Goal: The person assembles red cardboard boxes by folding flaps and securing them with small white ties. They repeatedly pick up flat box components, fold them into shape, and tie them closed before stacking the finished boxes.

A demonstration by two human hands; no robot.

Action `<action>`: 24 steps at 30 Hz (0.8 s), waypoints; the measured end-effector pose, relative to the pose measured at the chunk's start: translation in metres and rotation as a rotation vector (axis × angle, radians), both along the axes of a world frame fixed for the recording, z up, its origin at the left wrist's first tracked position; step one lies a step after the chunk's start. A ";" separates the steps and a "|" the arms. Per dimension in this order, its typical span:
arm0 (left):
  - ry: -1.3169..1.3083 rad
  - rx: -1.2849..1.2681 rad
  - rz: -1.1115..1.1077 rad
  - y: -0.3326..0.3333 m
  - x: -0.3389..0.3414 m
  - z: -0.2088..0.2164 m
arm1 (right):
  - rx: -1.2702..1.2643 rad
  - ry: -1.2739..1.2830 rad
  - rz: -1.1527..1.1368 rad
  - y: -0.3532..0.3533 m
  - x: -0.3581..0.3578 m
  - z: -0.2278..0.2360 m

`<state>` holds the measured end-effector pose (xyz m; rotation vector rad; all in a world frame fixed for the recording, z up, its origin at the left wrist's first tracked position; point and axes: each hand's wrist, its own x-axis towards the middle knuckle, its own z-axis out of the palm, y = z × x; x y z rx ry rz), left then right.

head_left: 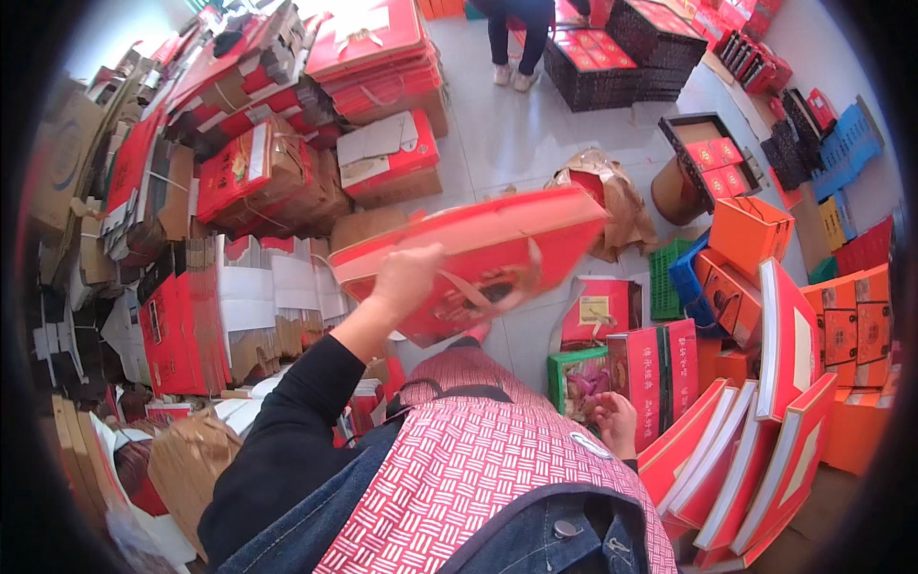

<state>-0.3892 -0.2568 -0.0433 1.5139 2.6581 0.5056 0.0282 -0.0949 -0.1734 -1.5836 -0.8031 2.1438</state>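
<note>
In front of me a large flat red gift box (pixel 564 251) hangs tilted above the floor, with a pale ribbon and a dark round picture on its face. My left hand (pixel 409 277) is closed on its left part; whether the fingers hold the ribbon or the box's edge I cannot tell. Lower and to the right, my right hand (pixel 614 419) holds nothing, its fingers loosely curled and apart. It is nearest to a green-edged box with a clear-looking front (pixel 579 375) and a red box with a dark band (pixel 660 373).
Stacked red cartons and flattened cardboard (pixel 253 297) crowd my left. To the right lean several red gift boxes (pixel 751 459), near orange boxes (pixel 753 234) and a blue crate (pixel 690 282). Brown wrapping paper (pixel 626 206) lies ahead. Another person (pixel 516 38) stands beside dark trays (pixel 612 86).
</note>
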 end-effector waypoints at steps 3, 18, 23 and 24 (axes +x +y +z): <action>-0.058 0.004 0.110 -0.018 -0.057 -0.048 | -0.021 -0.060 0.031 -0.010 -0.045 -0.013; 0.224 0.073 0.804 -0.066 -0.413 -0.135 | 0.018 -0.460 0.471 0.003 -0.167 0.020; -0.121 -0.340 0.622 -0.053 -0.298 -0.209 | 0.011 -0.463 0.409 0.002 -0.179 0.020; -0.216 -0.412 0.573 -0.057 -0.257 -0.214 | 0.023 -0.467 0.418 0.001 -0.179 0.019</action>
